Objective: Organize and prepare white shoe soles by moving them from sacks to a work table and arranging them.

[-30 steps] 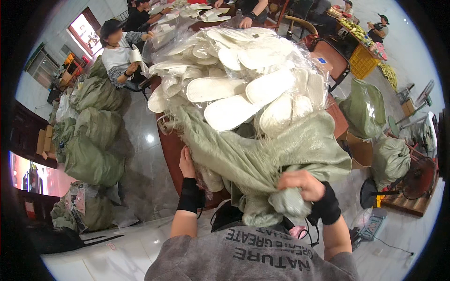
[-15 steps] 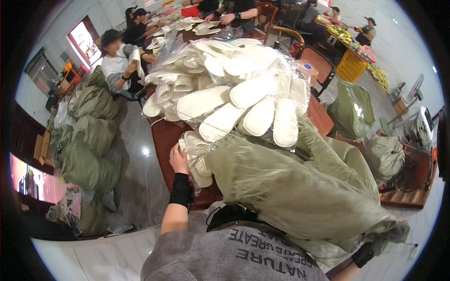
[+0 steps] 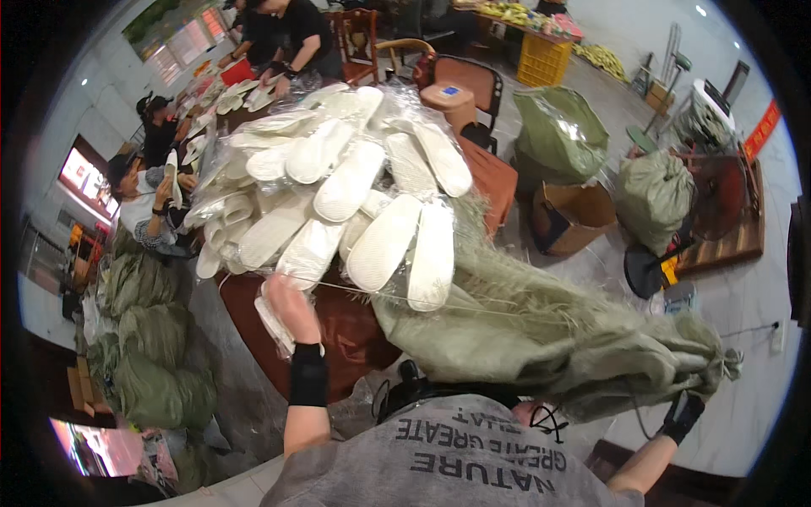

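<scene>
A large heap of white slippers, many wrapped in clear plastic, lies on the brown-covered table. At its near left edge is my left hand, smeared by motion, with a black band on the wrist. Beside and partly under that hand shows another slipper. A green woven sack with frayed edges stretches from the heap to the right, its mouth by the slippers. Near the bunched far-right end of the sack is my right wrist in a black band; the sack hides most of that hand's fingers.
Stuffed green sacks stand along the left. To the right are an open cardboard box, more green sacks and a black fan. A chair stands behind the heap. Other people handle slippers at the table's far side.
The view has swung to the right. Several slippers that lay by my left hand at the table edge have shifted. The sack now lies flatter, drawn out toward my right hand.
</scene>
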### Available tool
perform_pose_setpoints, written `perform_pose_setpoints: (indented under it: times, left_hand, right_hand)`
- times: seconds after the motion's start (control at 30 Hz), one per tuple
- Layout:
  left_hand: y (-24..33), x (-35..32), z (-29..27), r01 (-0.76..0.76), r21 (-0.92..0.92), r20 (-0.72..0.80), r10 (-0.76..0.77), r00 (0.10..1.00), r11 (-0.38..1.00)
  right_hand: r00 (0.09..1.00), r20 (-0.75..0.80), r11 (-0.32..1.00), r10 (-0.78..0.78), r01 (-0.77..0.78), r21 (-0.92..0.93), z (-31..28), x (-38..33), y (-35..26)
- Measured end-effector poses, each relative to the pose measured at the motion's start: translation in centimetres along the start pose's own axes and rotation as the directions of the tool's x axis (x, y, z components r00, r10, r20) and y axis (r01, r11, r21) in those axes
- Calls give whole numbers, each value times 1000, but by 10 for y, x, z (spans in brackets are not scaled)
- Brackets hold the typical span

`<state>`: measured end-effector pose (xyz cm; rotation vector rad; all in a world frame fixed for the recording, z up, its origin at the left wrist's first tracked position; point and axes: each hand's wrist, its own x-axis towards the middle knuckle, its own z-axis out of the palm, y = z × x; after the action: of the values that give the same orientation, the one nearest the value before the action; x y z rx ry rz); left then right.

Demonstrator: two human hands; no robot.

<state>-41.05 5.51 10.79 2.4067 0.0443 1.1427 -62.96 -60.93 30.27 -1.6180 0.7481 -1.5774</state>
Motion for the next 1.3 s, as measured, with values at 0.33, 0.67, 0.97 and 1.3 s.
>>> perform_pose_setpoints:
  times: [0.33, 0.67, 0.97, 1.3]
  left_hand:
    - [152, -43, 173, -673, -15, 916, 280, 287, 740]
    - [17, 18, 124, -597, 593, 772, -170, 613, 540]
    - [13, 2, 104, -540, 431, 713, 94, 695, 723]
    - [73, -59, 130, -320, 56, 781, 158, 604, 946]
  right_hand:
    - [985, -93, 943, -148, 113, -313, -13, 23, 0]
    - [960, 97, 826, -262, 275, -491, -359, 156, 195]
    - [695, -708, 362, -125, -632, -685, -401, 85, 182]
    - [511, -781, -602, 358, -513, -612, -525, -303, 213]
